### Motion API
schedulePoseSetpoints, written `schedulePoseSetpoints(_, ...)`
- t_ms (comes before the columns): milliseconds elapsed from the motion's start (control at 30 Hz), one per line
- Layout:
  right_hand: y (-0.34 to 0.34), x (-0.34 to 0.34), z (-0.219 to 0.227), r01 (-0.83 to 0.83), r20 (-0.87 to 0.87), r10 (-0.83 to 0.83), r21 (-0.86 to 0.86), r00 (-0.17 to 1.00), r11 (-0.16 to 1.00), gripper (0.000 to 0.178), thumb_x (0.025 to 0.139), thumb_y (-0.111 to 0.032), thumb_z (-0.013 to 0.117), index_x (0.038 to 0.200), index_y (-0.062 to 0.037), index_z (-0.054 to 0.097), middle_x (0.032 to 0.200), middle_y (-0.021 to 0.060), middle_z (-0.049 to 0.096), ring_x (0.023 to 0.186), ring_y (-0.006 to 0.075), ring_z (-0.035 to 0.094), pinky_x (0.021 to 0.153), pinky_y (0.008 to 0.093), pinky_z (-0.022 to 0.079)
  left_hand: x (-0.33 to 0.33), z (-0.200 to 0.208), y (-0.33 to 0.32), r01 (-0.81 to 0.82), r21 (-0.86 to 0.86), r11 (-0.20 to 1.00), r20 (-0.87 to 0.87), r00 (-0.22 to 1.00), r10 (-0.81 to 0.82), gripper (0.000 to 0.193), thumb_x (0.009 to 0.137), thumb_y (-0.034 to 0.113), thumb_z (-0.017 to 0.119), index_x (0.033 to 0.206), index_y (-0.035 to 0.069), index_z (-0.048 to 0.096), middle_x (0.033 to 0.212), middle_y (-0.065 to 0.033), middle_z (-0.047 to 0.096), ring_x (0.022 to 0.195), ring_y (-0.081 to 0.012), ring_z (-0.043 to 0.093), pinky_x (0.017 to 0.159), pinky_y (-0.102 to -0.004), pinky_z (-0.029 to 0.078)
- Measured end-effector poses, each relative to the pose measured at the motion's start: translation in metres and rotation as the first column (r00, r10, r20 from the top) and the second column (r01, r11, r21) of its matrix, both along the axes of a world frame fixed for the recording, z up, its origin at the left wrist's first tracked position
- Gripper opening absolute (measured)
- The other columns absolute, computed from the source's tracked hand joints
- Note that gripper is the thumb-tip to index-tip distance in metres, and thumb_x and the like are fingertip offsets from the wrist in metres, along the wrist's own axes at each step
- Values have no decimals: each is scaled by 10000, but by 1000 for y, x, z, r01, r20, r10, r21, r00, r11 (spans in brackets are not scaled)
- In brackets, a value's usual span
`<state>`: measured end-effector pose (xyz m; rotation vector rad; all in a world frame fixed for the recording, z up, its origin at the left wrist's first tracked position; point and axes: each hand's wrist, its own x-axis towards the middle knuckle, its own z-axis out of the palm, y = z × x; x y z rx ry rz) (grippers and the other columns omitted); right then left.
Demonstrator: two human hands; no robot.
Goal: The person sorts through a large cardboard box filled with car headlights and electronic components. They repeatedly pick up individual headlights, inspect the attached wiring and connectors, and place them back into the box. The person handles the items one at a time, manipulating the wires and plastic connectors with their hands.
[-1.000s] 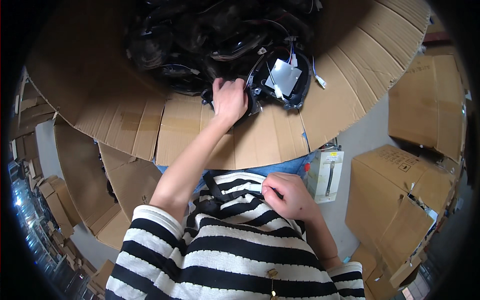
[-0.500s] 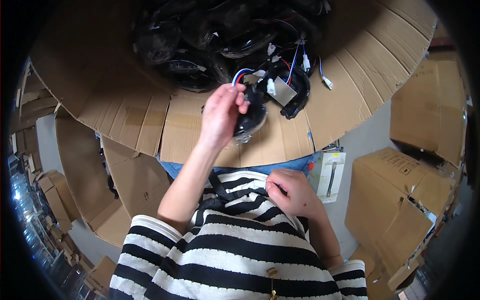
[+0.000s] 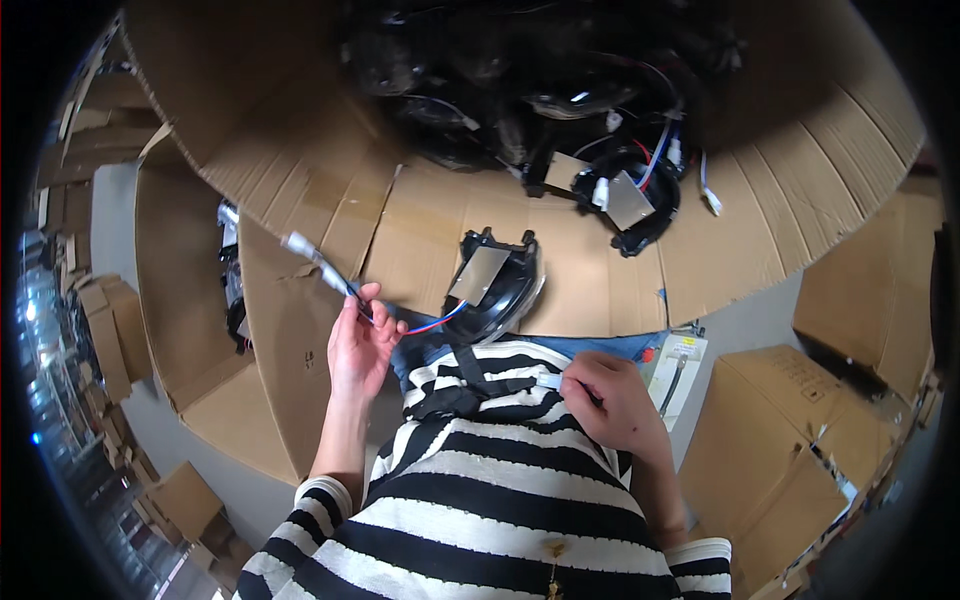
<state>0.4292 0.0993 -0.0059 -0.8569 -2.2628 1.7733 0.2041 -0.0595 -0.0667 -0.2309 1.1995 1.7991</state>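
Wires in red, blue and white run from a black lamp unit (image 3: 510, 300) to my left hand (image 3: 365, 345), whose fingers are closed on this wire lead (image 3: 430, 327). White connectors (image 3: 315, 262) stick out beyond the fingertips, up and to the left. The lamp, with a silvery square plate (image 3: 481, 275) on it, lies at the near edge of the big cardboard box (image 3: 590, 300). At my waist, on the right, my right hand (image 3: 612, 400) is closed around a small pale piece (image 3: 548, 381); most of it is hidden.
Deeper in the box lie several black lamps (image 3: 450, 120) in clear wrapping. Another lamp with a plate (image 3: 640, 195) sits at the right. An open carton (image 3: 190, 330) stands on the left, a closed carton (image 3: 790, 430) on the right.
My left hand has come back toward me and left, drawing the wire lead and its lamp to the box's near edge. The view has shifted. My right hand stays near my waist.
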Motion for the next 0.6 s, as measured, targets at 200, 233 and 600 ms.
schedulePoseSetpoints(200, -9, 2, 5, -103, 84, 98, 61, 992, 993, 47, 687, -5, 522, 658, -3, 485, 578, 97, 471, 502, 250, 466, 473, 312, 372, -4, 11, -30, 54, -148, 987, -288, 953, -95, 411, 922, 329, 276, 1153, 12, 398, 724, -15, 424, 520, -77, 351, 589, -278, 397)
schedulePoseSetpoints(233, -8, 6, 8, -121, 93, 113, 86, 989, 989, 60, 679, -14, 538, 653, -7, 484, 578, 95, 477, 509, 259, 478, 480, 321, 388, -8, 6, -38, 91, -204, 975, -340, 927, -158, 480, 910, 398, 260, 1200, 28, 355, 751, -10, 436, 503, -70, 329, 548, -266, 381)
schedulePoseSetpoints(600, 5, 20, 46, 90, -42, -87, 91, 995, 992, 47, 644, 52, 510, 638, 6, 503, 555, 79, 474, 483, 202, 456, 449, 276, 352, -7, 17, -58, 212, -583, 785, -575, 575, -582, 286, 887, 172, 382, 1093, 1, 486, 721, 6, 491, 544, -38, 384, 495, -178, 340)
